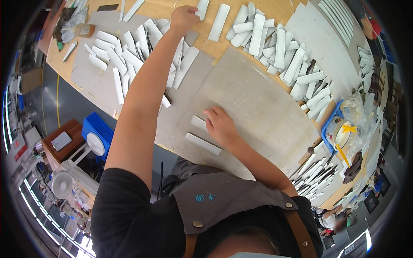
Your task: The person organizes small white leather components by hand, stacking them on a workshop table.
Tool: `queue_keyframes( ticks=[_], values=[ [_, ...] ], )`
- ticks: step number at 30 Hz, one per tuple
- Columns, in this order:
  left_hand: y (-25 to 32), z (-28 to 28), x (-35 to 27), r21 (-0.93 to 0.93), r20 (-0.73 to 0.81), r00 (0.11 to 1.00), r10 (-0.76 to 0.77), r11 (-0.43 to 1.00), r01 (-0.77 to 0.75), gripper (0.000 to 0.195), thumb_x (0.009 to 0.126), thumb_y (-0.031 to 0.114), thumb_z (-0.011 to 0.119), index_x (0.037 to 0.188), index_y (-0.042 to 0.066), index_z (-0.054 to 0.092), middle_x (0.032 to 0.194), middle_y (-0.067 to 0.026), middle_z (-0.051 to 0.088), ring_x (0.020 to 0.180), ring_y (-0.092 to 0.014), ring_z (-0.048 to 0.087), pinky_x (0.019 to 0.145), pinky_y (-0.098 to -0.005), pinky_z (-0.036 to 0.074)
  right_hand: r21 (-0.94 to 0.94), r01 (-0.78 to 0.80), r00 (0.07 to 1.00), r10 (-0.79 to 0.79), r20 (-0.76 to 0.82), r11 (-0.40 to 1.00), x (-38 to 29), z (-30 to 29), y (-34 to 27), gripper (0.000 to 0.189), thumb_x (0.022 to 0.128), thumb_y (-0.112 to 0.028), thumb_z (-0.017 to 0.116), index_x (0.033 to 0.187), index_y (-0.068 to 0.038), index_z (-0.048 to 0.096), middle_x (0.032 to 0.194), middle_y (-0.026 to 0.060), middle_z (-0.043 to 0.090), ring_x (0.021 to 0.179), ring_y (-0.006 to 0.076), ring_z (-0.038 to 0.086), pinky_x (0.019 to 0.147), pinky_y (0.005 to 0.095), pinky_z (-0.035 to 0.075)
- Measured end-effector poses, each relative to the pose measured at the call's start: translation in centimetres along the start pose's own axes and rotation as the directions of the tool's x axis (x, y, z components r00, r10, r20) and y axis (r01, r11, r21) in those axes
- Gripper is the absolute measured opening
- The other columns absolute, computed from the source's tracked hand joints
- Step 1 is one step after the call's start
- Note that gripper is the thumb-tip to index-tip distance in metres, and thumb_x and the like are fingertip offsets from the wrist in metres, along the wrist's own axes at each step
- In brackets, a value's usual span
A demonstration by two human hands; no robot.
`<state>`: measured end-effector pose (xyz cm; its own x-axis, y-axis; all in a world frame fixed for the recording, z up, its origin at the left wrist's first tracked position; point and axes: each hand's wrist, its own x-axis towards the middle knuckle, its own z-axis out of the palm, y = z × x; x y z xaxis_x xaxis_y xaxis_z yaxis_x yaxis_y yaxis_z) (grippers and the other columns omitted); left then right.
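Note:
My left hand reaches to the far part of the table, its fingertips closed at the edge of a white strip. Just right of it lies another white strip. Close to my body, my right hand rests with bent fingers over the end of a short white strip; its grip there is partly hidden. A separate white strip lies nearer the table edge. Under my left forearm spreads a loose heap of white strips, partly covered by the arm.
A long pile of white strips curves along the right. Beyond it stands a blue tray with a tub and yellow tools. Dark-edged strips lie at lower right. A grey board covers the tabletop. Other people are at far right.

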<state>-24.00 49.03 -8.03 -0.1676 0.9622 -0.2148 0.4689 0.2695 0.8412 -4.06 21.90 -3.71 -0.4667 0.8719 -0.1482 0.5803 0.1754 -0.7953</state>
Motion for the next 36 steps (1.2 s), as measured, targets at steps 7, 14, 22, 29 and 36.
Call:
queue_keyframes(
  ticks=[7, 14, 22, 29, 36],
  values=[
    [1.2, -1.1, -0.7, -0.202, 0.146, 0.988, -0.054, 0.976, 0.083, 0.040, 0.070, -0.001, 0.064, 0.110, -0.001, 0.059, 0.087, -0.0055, 0.061, 0.068, -0.011, 0.057, 0.060, -0.0231, 0.045, 0.028, 0.005, 1.000, -0.004, -0.021, 1.000, 0.1, 0.1, 0.0, 0.020, 0.076, 0.000, 0.058, 0.096, -0.005, 0.057, 0.091, 0.0097, 0.056, 0.086, 0.0282, 0.056, 0.071, 0.0383, 0.048],
    [1.0, -1.6, -1.3, -0.026, 0.108, 0.993, 0.037, 0.999, -0.034, 0.034, 0.072, -0.002, 0.064, 0.106, -0.003, 0.061, 0.088, -0.0051, 0.060, 0.072, -0.010, 0.056, 0.061, -0.0217, 0.046, 0.058, 0.014, 0.998, -0.010, -0.069, 0.998, 0.6, -0.1, 0.5, 0.020, 0.075, 0.000, 0.058, 0.094, -0.006, 0.058, 0.090, 0.0086, 0.055, 0.085, 0.0280, 0.056, 0.068, 0.0382, 0.050],
    [0.5, -1.3, -0.6, -0.149, 0.141, 0.988, -0.066, 0.985, 0.087, 0.033, 0.077, -0.003, 0.057, 0.110, -0.003, 0.061, 0.101, -0.0112, 0.062, 0.080, -0.015, 0.061, 0.077, -0.0241, 0.052, 0.103, 0.013, 0.989, 0.002, -0.145, 0.995, 0.6, -0.4, 1.1, 0.021, 0.073, 0.004, 0.057, 0.093, -0.004, 0.059, 0.087, 0.0105, 0.057, 0.076, 0.0294, 0.057, 0.065, 0.0367, 0.048],
    [0.3, -2.1, -1.0, 0.287, -0.003, 0.973, 0.232, 0.932, -0.222, 0.076, 0.064, 0.018, 0.073, 0.133, 0.009, 0.041, 0.110, -0.0259, 0.058, 0.078, -0.030, 0.062, 0.071, -0.0361, 0.051, 0.029, 0.017, 1.000, -0.016, -0.022, 0.999, 0.0, -0.6, 0.2, 0.022, 0.073, 0.001, 0.059, 0.094, -0.005, 0.058, 0.093, 0.0084, 0.056, 0.087, 0.0286, 0.055, 0.072, 0.0380, 0.049],
    [0.5, -4.4, -18.8, 0.352, 0.013, 0.983, 0.185, 0.919, -0.178, 0.019, 0.081, 0.019, 0.063, 0.088, 0.001, 0.065, 0.076, -0.0114, 0.063, 0.062, -0.020, 0.060, 0.059, -0.0304, 0.047, -0.137, 0.412, 0.911, -0.411, 0.039, 0.901, 1.4, 2.2, -0.6, 0.027, 0.073, -0.002, 0.056, 0.101, -0.002, 0.059, 0.105, 0.0080, 0.055, 0.096, 0.0271, 0.051, 0.081, 0.0355, 0.046]
  ],
)
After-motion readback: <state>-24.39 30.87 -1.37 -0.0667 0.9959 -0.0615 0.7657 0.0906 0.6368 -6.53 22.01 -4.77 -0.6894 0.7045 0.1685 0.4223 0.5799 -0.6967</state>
